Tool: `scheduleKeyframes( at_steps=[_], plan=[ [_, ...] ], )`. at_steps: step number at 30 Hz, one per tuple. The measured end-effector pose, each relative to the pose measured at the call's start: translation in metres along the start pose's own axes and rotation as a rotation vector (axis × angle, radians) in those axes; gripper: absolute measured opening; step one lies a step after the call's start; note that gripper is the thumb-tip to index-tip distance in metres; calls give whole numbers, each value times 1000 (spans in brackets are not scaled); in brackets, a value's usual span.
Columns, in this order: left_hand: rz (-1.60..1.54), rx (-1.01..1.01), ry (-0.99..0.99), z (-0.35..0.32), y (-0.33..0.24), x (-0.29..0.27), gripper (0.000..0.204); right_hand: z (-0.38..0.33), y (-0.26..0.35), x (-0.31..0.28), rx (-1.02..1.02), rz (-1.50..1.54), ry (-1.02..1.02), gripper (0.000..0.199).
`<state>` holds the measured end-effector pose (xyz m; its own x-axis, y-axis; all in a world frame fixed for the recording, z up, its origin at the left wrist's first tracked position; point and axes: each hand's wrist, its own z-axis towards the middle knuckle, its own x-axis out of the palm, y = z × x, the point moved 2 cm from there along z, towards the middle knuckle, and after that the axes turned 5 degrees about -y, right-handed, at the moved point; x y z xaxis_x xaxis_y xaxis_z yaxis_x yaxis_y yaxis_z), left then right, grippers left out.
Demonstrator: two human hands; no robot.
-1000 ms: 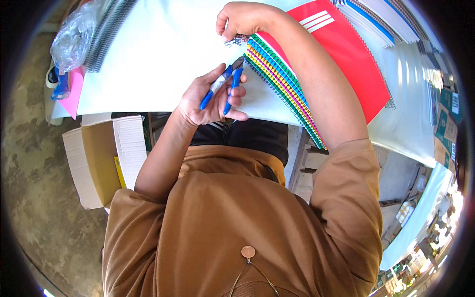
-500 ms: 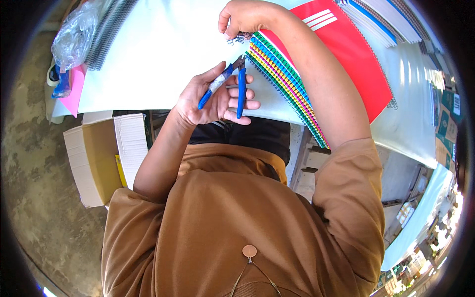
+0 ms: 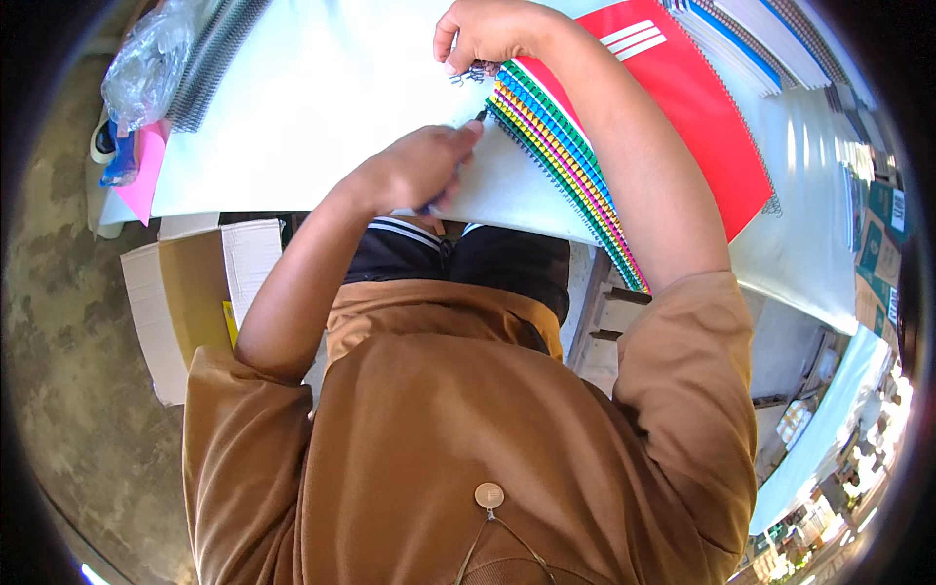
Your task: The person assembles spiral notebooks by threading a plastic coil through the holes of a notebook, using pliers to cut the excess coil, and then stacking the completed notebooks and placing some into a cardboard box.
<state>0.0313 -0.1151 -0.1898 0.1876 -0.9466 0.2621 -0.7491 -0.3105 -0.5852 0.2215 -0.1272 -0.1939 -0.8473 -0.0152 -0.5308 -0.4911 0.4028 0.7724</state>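
Observation:
My left hand is palm down, wrapped around blue-handled wire cutters. Their dark tip points at the near end of the stack's spiral bindings, and most of the handles are hidden beneath the hand. A stack of spiral notebooks has green, blue, yellow and pink coils along its edge, with a red cover on top. Across the stack reaches my right arm. My right hand is closed with bent fingers at loose dark spiral wire ends by the stack's corner; the exact grip is partly hidden.
More spiral-bound stacks stand at the far right, and another at the far left. Clear plastic wrap and a pink sheet lie by the white table's left edge. Below it stands an open cardboard box.
My left hand has turned from palm up with spread fingers to palm down, closing around the cutters. Their tip stays near the bindings. My right hand has barely moved.

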Motion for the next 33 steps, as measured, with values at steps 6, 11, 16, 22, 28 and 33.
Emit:
scheduleKeyframes(
  at_steps=[6, 11, 16, 22, 28, 33],
  plan=[
    [-582, -15, 415, 13, 19, -9, 61, -3, 2, -2, 4, -22, -52, 24],
    [-525, -35, 301, 14, 12, -8, 59, -2, 0, -3, 19, -46, -55, 25],
    [-278, -89, 124, 3, -5, -10, 54, 0, 2, 0, 6, -38, -29, 22],
    [-399, -78, 306, 8, 5, -4, 61, 1, 0, -5, -88, -233, 114, 23],
    [-616, -32, 455, 18, 19, -10, 61, 2, 0, -5, -85, -276, 86, 26],
    [-609, -38, 407, 14, 16, -5, 60, 1, -2, -7, -75, -269, 44, 28]
  ],
)
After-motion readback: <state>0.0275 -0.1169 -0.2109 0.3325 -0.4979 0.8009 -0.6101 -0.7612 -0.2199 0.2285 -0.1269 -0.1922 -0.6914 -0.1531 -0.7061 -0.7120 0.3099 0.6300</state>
